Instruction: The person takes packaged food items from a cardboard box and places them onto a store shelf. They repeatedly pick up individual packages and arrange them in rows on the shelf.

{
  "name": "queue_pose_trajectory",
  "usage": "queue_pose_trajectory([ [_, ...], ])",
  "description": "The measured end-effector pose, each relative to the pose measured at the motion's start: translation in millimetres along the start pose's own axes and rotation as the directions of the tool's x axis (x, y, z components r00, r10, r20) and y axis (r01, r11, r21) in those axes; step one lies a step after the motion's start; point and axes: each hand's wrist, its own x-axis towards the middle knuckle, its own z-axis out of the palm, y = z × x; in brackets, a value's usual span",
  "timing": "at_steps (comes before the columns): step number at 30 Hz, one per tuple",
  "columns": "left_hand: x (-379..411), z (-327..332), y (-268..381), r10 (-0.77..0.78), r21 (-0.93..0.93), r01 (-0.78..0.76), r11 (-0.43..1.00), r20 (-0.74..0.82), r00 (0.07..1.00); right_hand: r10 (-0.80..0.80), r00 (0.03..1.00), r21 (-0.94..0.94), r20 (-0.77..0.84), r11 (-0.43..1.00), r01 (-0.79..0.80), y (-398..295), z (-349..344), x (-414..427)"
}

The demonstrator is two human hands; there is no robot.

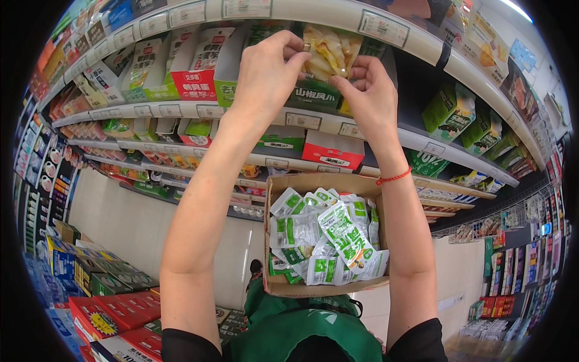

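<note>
Both my hands are raised at a shelf of packaged snacks. My left hand (276,68) pinches the left edge of a clear plastic snack packet (325,56) with pale yellowish contents. On the packet's right side, my right hand (368,90) holds it between thumb and bent fingers; a red cord bracelet is on that wrist. The packet is over a green display box (314,95) on the shelf. Between my forearms, against my green apron (312,330), an open cardboard box (325,289) holds many loose silver, white and green snack pouches (346,233).
A white shelf edge with price tags (303,120) runs below my hands, another (384,27) above. A red and white snack box (196,86) stands left of them, green cartons (450,113) right. Lower shelves hold a red box (332,151). Stacked red cartons (117,312) are at lower left.
</note>
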Motion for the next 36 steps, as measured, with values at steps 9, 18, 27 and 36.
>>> queue_pose_trajectory([
  [9,8,2,-10,0.062,0.053,-0.062,0.997,-0.009,0.998,-0.041,0.998,-0.017,-0.042,0.999,0.041,-2,3,6],
  [18,13,3,-4,0.006,0.146,-0.004,0.989,-0.013,1.0,-0.109,0.992,-0.143,-0.062,0.985,0.099,3,6,13],
  [27,6,-1,2,0.06,0.553,-0.077,0.829,0.048,0.997,-0.105,0.993,-0.115,-0.054,0.988,0.099,-2,-1,9],
  [36,-1,9,-6,0.086,0.662,-0.125,0.739,0.091,0.992,-0.059,0.998,-0.297,-0.008,0.953,0.054,4,-5,2],
])
